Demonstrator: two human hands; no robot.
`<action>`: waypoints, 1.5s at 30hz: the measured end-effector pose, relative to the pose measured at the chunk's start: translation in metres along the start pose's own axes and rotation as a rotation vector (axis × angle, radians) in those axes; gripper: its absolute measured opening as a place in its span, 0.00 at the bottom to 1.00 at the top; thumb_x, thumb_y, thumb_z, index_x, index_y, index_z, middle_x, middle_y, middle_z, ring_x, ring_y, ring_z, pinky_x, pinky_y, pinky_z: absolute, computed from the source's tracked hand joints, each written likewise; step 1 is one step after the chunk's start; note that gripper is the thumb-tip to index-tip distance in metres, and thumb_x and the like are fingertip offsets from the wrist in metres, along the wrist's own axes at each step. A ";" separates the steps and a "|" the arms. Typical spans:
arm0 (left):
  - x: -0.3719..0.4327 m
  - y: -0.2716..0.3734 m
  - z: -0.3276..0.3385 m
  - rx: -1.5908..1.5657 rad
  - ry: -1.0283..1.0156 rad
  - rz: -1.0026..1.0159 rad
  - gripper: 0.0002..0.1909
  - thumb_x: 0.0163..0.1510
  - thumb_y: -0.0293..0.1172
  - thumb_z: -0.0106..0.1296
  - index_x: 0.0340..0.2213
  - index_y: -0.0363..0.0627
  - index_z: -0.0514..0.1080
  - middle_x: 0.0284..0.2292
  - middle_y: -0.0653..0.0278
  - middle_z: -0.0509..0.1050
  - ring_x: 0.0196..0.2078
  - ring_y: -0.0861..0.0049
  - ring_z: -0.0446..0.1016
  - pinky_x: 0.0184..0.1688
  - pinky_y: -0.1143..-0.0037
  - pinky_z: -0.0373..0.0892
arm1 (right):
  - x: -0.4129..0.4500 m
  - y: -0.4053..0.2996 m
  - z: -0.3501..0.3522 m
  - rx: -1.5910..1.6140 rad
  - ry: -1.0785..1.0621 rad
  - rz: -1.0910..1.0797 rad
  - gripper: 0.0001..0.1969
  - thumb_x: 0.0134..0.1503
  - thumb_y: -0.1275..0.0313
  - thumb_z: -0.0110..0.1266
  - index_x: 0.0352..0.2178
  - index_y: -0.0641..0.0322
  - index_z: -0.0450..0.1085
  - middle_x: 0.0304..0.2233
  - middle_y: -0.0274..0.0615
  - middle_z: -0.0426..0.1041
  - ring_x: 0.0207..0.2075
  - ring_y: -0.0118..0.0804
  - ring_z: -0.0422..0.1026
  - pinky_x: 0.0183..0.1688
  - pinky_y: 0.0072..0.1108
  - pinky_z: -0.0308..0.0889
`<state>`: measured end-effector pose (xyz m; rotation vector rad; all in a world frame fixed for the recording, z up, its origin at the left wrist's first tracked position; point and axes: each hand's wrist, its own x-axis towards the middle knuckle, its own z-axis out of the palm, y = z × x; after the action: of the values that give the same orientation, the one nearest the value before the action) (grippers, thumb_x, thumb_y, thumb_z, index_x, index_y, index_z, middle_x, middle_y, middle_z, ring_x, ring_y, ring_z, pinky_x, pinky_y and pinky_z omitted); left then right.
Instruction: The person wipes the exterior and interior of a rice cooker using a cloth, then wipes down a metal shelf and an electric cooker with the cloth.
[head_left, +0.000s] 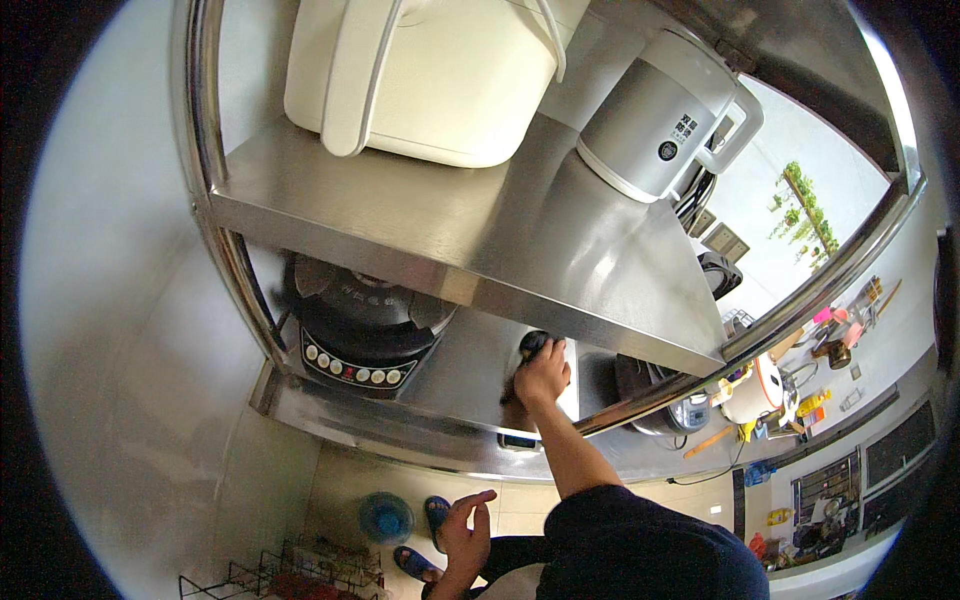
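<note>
My right hand (544, 373) reaches under the steel shelf (480, 217) with its fingers around a small dark object (533, 343). What exactly the object is cannot be told, as my fingers partly cover it. It is over a white flat-topped device (573, 386), probably a kitchen scale, with a small dark panel at its front edge. Down in front of my body, my left hand (468, 536) hangs in the air with thumb and forefinger apart and nothing between them. To the left of my right hand stands a black electric cooker (360, 330) with a row of round buttons.
A cream bin-like container with a handle (450, 82) and a silver electric kettle (645, 127) stand on the upper shelf. A curved steel post (645, 409) passes close to my right forearm. Below are a blue basin (386, 517) and a black wire rack (300, 566).
</note>
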<state>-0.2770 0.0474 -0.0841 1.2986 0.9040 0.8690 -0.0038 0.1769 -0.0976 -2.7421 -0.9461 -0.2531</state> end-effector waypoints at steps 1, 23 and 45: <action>0.000 -0.005 0.000 0.003 0.008 -0.003 0.10 0.57 0.27 0.45 0.37 0.39 0.74 0.38 0.55 0.76 0.43 0.66 0.73 0.47 0.72 0.66 | 0.015 -0.020 -0.020 -0.057 -0.156 0.077 0.31 0.47 0.67 0.51 0.54 0.67 0.57 0.58 0.55 0.56 0.59 0.46 0.55 0.58 0.38 0.51; -0.034 -0.006 -0.010 -0.075 0.092 -0.002 0.11 0.58 0.27 0.44 0.38 0.37 0.73 0.36 0.54 0.76 0.41 0.66 0.74 0.44 0.73 0.67 | 0.053 0.030 0.028 -0.221 0.139 0.340 0.14 0.55 0.64 0.46 0.41 0.60 0.65 0.41 0.43 0.67 0.48 0.43 0.66 0.48 0.35 0.60; -0.018 0.026 -0.038 -0.004 0.112 0.000 0.11 0.59 0.26 0.43 0.38 0.36 0.73 0.37 0.55 0.76 0.42 0.70 0.74 0.46 0.73 0.67 | -0.041 0.014 0.001 0.195 0.022 -0.366 0.34 0.46 0.63 0.55 0.55 0.60 0.57 0.60 0.48 0.55 0.60 0.46 0.55 0.62 0.38 0.45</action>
<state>-0.3192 0.0484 -0.0592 1.2567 0.9892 0.9502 -0.0269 0.1420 -0.1101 -2.3736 -1.3853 -0.2371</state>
